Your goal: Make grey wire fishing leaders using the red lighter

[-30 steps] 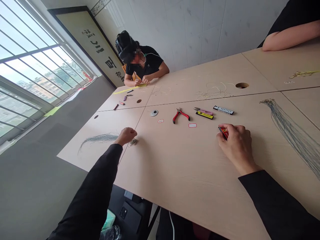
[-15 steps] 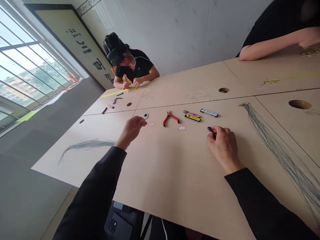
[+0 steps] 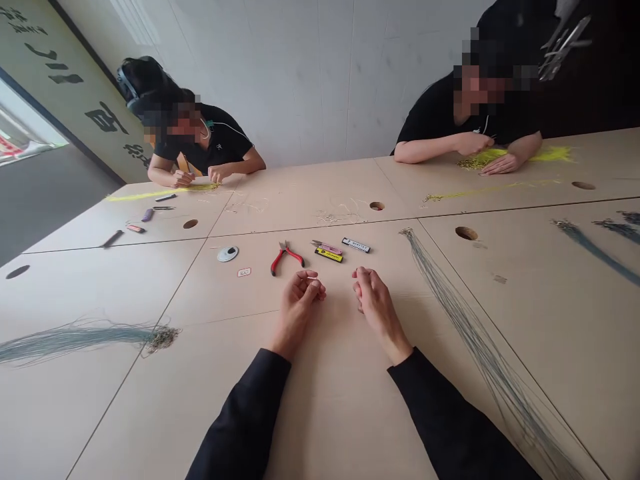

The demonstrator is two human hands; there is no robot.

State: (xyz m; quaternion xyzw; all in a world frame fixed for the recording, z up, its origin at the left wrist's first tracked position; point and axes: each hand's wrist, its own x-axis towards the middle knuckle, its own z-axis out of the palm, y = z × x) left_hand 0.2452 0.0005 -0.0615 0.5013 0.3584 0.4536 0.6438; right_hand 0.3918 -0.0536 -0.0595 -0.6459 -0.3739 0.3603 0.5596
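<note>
My left hand point(image 3: 303, 300) is over the table in front of me, its fingers curled in with thumb and fingertips close together. Just right of it, my right hand point(image 3: 374, 301) is closed, thumb resting on the bent fingers. A gap separates the hands, and whatever either one holds is too small or hidden. Red-handled pliers point(image 3: 287, 257) lie beyond my left hand. Near them are pink thread snips point(image 3: 329, 247), a yellow-and-black case point(image 3: 329, 255) and a white-labelled case point(image 3: 356, 245). A white disc with a black spot point(image 3: 229, 254) lies further left, above a red-edged label point(image 3: 244, 272).
Bundles of thin blue-grey lines lie left point(image 3: 75, 340) and right point(image 3: 460, 320), with small metal pieces clustered at one end. Two people sit opposite, handling yellow strands point(image 3: 550, 155). Round holes point(image 3: 467, 233) and seams cut the tabletop. A window edge is at far left.
The view has turned right. My hands have come close together. The white disc has left my left hand and lies on the table. The black-and-red item in my right hand no longer shows.
</note>
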